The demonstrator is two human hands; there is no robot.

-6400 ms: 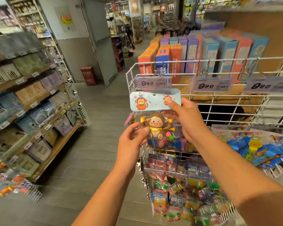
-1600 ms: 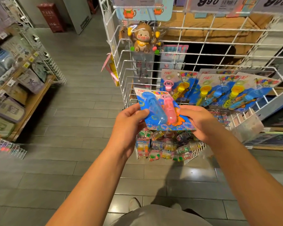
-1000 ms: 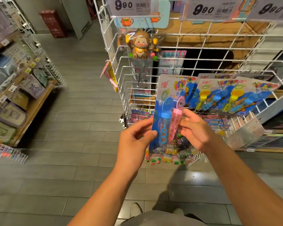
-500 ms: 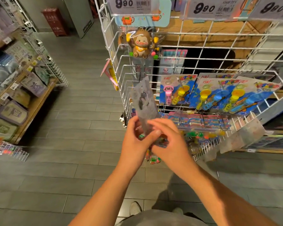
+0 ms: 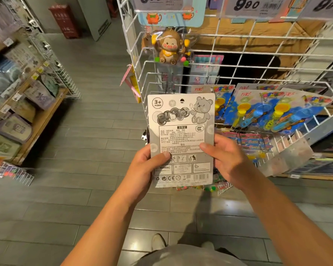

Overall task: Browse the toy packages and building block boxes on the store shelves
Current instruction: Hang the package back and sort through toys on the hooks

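Both hands are on one bubble toy card (image 5: 182,139), held upright with its grey printed back facing the camera, in front of the white wire rack (image 5: 238,60). The left hand (image 5: 146,166) pinches the lower left edge, thumb on the print. The right hand (image 5: 227,158) grips the right edge, thumb across the label. More bubble wand packs (image 5: 273,110) hang on the rack just behind, and a monkey toy pack (image 5: 169,47) hangs above.

grey tiled floor (image 5: 85,189), red cabinet (image 5: 63,21), shoe (image 5: 158,241)

Dim warm indoor light; shadow on floor (image 5: 206,206) below hands; wide-angle bending and blur at edges.
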